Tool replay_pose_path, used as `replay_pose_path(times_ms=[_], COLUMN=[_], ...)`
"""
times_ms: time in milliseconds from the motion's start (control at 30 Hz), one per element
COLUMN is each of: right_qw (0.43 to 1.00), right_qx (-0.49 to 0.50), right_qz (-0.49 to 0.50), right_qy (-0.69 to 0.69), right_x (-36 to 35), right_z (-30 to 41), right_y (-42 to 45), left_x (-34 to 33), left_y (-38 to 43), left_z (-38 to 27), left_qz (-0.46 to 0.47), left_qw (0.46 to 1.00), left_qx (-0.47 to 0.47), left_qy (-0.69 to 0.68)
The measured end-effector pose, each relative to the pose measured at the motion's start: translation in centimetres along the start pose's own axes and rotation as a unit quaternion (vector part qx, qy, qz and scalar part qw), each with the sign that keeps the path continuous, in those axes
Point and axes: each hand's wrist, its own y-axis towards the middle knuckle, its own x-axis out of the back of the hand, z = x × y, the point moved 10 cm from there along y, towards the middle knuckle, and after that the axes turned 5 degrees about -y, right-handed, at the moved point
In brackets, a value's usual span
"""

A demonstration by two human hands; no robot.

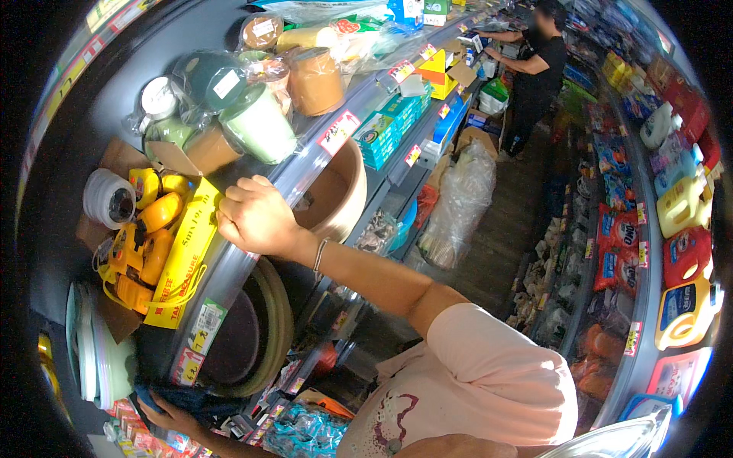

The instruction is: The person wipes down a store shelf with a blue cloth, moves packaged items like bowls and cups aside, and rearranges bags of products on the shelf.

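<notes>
My right hand (pixel 255 216) is curled into a fist at the shelf's front rail, against the yellow box (pixel 186 252) of tape measures. I see nothing in it, though its palm side is hidden. Several yellow-orange tape measures (pixel 162 213) lie in that box. Lower down, my left hand (pixel 169 413) holds a dark blue cloth (pixel 197 399) by the shelf's edge. Stacked pale plates (pixel 103 355) stand close by. Beside the box sits a stack of clear plastic lids or bowls (pixel 107 196). Plastic-wrapped cups (pixel 257 123) occupy the same shelf farther up.
Large round pots (pixel 349 189) sit on the shelf below. A plastic-wrapped bundle (pixel 462 197) rests on the aisle floor (pixel 487 252). Farther along, a person in black (pixel 541 74) reaches to the shelf. Detergent bottles (pixel 684 306) line the opposite shelf.
</notes>
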Motion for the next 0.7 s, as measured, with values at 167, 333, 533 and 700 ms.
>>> replay_pose_path(times_ms=[167, 333, 533, 700], right_qw=[1.000, 1.000, 0.999, 0.996], right_qx=[0.001, 0.005, 0.037, 0.035], right_qz=[-0.006, 0.003, 0.025, 0.055], right_qy=[-0.009, -0.002, -0.016, -0.064], right_x=[0.5, -0.4, -2.3, -0.9], right_z=[-0.4, 0.0, -1.1, 0.0], right_y=[0.1, 0.0, -1.6, -0.1], left_x=[-0.2, 0.4, 0.7, 1.0], left_y=[0.5, 0.3, 0.4, 2.6], left_z=[-1.8, -1.6, -4.1, -9.4], left_qz=[-0.015, -0.004, -0.005, 0.002], left_qw=[0.999, 1.000, 1.000, 0.998], left_qx=[0.030, 0.027, 0.008, 0.037], left_qy=[-0.015, -0.003, 0.001, -0.046])
